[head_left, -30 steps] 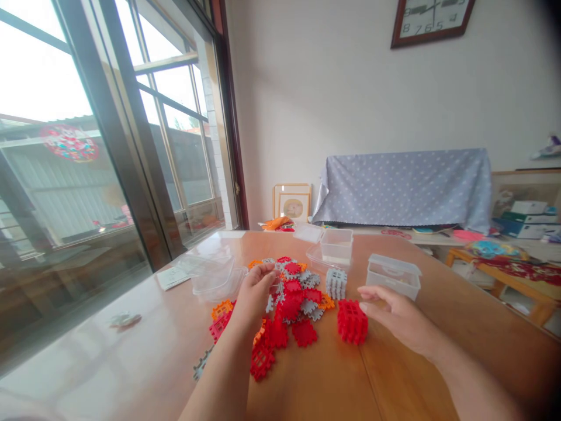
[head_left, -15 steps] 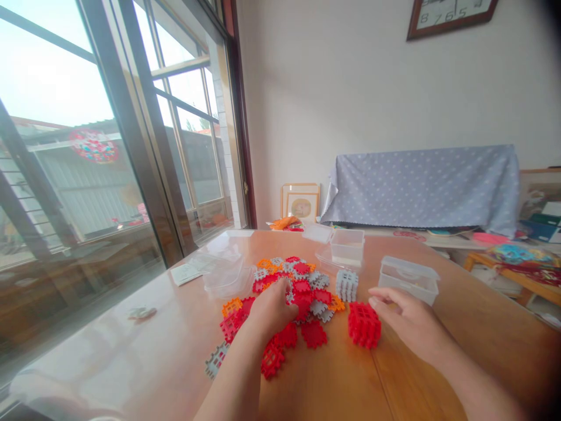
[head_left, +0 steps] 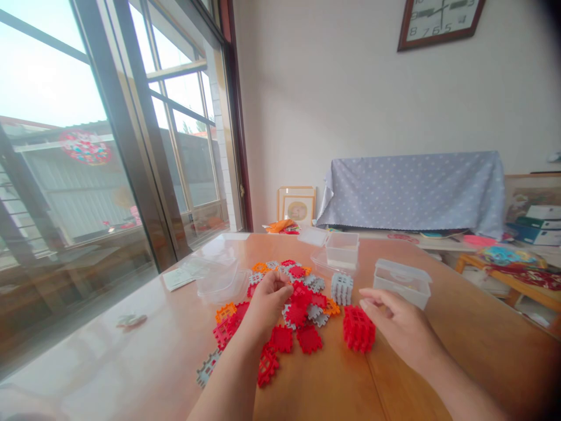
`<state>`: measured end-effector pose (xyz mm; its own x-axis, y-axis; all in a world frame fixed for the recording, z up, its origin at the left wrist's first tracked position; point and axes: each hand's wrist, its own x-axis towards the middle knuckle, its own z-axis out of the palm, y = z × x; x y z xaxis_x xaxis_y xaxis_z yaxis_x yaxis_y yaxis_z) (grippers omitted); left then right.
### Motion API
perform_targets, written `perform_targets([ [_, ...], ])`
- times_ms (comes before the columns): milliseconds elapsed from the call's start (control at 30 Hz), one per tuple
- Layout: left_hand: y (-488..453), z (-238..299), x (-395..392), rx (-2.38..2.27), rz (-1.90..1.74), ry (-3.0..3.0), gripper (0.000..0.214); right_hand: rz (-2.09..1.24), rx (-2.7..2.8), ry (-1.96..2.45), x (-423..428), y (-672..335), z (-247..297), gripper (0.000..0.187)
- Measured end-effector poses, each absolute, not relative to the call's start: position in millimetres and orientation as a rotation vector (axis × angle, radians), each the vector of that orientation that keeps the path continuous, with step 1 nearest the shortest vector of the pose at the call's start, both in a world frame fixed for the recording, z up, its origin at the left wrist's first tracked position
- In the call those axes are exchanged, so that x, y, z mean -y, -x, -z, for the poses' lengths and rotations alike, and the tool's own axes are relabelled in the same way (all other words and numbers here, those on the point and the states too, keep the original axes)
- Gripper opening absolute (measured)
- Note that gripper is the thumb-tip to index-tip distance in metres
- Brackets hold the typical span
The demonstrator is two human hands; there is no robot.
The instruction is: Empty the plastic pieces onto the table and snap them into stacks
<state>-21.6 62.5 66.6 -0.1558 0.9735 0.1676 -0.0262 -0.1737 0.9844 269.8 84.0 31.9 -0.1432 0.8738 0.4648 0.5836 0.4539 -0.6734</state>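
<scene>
A loose heap of red, grey and orange notched plastic building tiles (head_left: 309, 339) covers the middle of the wooden table. Over the heap is my left hand (head_left: 268, 301), its thumb and fingers drawn together in a pinch; whether a tile is between the fingertips cannot be made out. My right hand (head_left: 392, 316) hovers just right of a stack of red tiles (head_left: 359, 329), fingers loosely stretched and holding nothing. Behind that stack a grey tile stack (head_left: 342, 288) stands on the table.
Clear plastic boxes stand at the back: an open box (head_left: 402, 282) at right, another box (head_left: 342, 248) behind the heap, and an empty-looking tray (head_left: 221, 283) at left. A paper sheet (head_left: 179, 279) and a small wrapped item (head_left: 131, 321) lie left. Glass windows (head_left: 118, 193) border the left side.
My left hand's thumb and fingers have come together and lifted slightly over the heap. The right hand stays beside the red stack. The view has shifted slightly.
</scene>
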Motion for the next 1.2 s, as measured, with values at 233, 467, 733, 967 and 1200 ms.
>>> perform_targets([
  [233, -16, -64, -51, -0.934, -1.274, -1.06, 0.037, -0.358, 2.023, 1.056, -63, -243, -43, 0.044],
  [467, -26, -63, -45, -0.861, -1.194, -1.087, 0.042, -0.344, 2.054, 1.079, -59, -239, -48, 0.056],
  [733, -30, -59, -46, -0.887, -1.188, -1.018, 0.029, -0.365, 2.09, 1.016, -61, -240, -48, 0.041],
  [967, -33, -57, -46, -0.892, -1.169, -0.987, 0.036, -0.34, 2.071, 1.029, -59, -238, -48, 0.043],
  [1200, -37, -55, -46, -0.886, -1.168, -0.951, 0.036, -0.312, 2.008, 1.126, -59, -236, -46, 0.056],
])
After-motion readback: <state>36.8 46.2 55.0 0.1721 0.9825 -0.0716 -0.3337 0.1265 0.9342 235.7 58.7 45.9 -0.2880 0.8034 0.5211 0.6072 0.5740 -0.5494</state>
